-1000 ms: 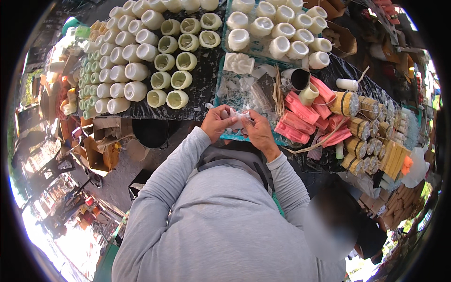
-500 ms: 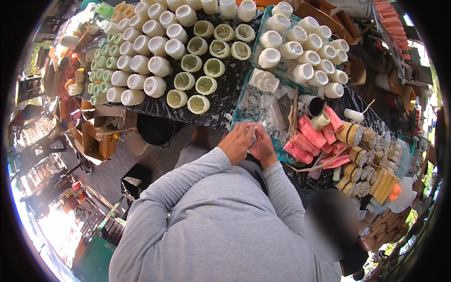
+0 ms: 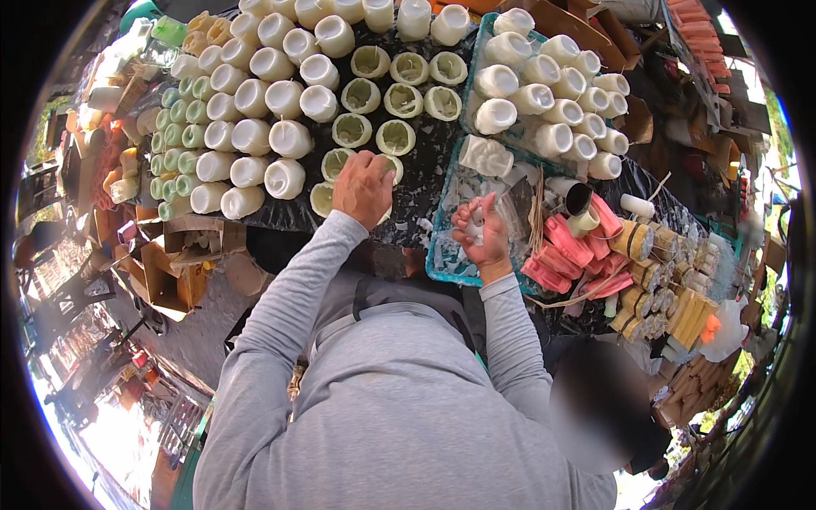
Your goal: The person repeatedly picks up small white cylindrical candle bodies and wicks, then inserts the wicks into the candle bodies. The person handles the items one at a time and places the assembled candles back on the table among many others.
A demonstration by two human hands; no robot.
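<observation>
My left hand (image 3: 365,189) reaches over the nearest hollow, pale green wax cups, its fingers bent down and close together. It covers parts of a left-hand cup (image 3: 323,200) and a right-hand cup (image 3: 393,168). What its fingertips hold, if anything, is hidden. Palm up, my right hand (image 3: 486,238) is raised over the near end of a teal tray (image 3: 449,274). Its curled fingers hold a small white piece (image 3: 474,223), perhaps wax. A white wax block (image 3: 486,156) lies in the tray, beyond that hand, among white scraps (image 3: 463,183).
Rows of white wax cylinders (image 3: 290,138) fill the table's left, with small green ones (image 3: 174,134) beyond them. More white cylinders (image 3: 553,138) stand in the tray's far part. To the right lie pink wax pieces (image 3: 568,242), a dark cup (image 3: 576,197) and tied bundles (image 3: 631,240).
My hands, together near the table's edge before, have parted. The left has moved left and away from me onto the green cups; the right has turned palm up over the tray.
</observation>
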